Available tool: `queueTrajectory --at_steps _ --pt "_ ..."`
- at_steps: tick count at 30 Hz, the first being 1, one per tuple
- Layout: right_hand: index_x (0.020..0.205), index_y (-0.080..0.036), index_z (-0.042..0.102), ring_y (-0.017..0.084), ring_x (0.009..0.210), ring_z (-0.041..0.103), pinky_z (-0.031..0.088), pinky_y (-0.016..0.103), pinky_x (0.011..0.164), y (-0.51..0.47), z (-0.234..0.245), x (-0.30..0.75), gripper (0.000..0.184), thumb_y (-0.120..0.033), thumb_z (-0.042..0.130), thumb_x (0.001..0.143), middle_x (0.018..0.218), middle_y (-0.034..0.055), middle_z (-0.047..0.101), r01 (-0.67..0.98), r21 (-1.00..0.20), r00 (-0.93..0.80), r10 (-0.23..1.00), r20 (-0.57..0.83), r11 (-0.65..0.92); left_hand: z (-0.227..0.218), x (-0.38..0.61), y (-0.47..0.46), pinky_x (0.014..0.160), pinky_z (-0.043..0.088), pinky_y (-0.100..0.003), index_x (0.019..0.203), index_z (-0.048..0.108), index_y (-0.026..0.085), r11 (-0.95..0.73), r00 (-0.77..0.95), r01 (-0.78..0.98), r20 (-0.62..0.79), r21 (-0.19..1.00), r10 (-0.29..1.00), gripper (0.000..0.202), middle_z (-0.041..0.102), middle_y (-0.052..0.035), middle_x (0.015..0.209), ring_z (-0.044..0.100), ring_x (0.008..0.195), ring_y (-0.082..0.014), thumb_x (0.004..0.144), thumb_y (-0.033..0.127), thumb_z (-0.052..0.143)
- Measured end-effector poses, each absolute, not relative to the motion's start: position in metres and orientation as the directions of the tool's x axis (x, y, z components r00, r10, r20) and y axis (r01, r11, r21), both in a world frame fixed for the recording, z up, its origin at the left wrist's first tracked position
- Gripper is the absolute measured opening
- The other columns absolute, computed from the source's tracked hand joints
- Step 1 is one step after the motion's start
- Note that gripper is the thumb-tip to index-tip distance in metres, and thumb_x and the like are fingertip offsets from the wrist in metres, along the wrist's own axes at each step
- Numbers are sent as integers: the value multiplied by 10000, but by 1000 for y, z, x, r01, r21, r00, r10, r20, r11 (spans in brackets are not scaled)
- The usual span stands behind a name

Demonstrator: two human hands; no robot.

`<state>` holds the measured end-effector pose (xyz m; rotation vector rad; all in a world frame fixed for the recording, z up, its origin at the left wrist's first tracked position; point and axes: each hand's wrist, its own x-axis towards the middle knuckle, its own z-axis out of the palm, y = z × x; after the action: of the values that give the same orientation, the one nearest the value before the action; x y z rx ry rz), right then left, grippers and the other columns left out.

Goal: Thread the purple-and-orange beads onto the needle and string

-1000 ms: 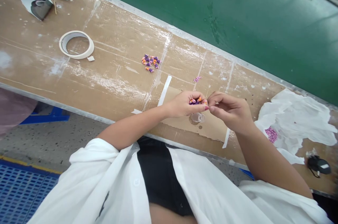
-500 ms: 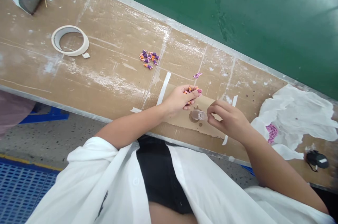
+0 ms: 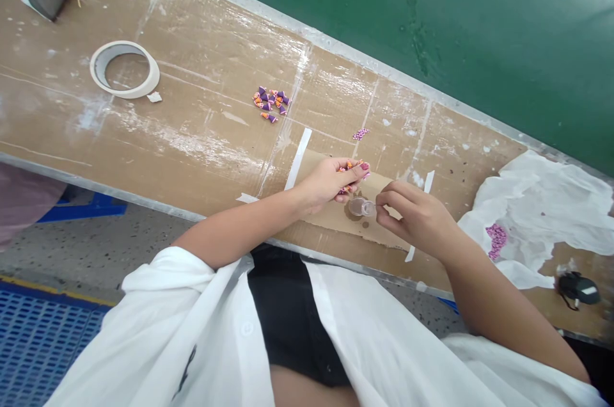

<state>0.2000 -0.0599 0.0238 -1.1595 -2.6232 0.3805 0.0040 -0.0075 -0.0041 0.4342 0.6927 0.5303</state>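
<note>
Several small orange, pink and purple figurines [image 3: 346, 189] are gathered in my left hand [image 3: 330, 184], whose fingers are closed around them. My right hand [image 3: 407, 210] is pinched beside a small clear container [image 3: 361, 207]; whatever lies between its fingertips is too small to make out. That container stands on a piece of brown cardboard [image 3: 330, 223] with dark wet spots around it. More figurines in purple and orange [image 3: 271, 103] lie in a cluster on the table, up and left of my hands. A little pile of pink-purple bits [image 3: 360, 134] sits beyond my left hand.
White tape strips [image 3: 298, 159] edge the cardboard. A roll of masking tape [image 3: 96, 71] lies at the left. On the right, a crumpled white sheet [image 3: 532, 215] carries more pink-purple bits [image 3: 497, 240], with a black object [image 3: 578, 288] nearby.
The view has shifted slightly. Both hands keep nearly the same pose, my left one a touch further right and still closed on the figurines.
</note>
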Motion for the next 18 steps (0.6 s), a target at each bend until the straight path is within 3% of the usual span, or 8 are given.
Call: queueTrajectory --at_steps 4,9,14,18 --pt "830 -235 499 124 586 485 393 277 513 -56 31 191 157 -86 543 854 733 7 536 705 -437 -509 828 235 558 -1 3 -8 393 211 -118 710 498 131 808 697 -324 -454 491 555 331 405 54 583 335 472 0 788 365 718" --pt "804 -241 480 123 529 456 361 303 456 -54 27 168 163 -101 556 839 696 7 531 789 -408 -284 862 421 459 5 1 -8 383 222 -114 714 513 111 838 748 -296 -435 458 502 289 452 37 586 358 458 7 842 324 659" --pt "856 -246 488 127 540 479 366 306 456 -55 17 158 200 -69 575 821 723 12 543 795 -327 -289 793 537 511 6 0 -8 380 228 -112 690 519 101 838 761 -316 -409 444 504 303 440 46 569 357 448 14 846 324 654" --pt "857 -251 490 139 549 486 383 316 467 -56 16 161 190 -87 581 822 731 19 547 820 -268 -320 794 518 505 3 1 -8 377 234 -117 674 518 101 827 763 -330 -388 455 517 337 448 44 570 367 448 13 812 358 688"
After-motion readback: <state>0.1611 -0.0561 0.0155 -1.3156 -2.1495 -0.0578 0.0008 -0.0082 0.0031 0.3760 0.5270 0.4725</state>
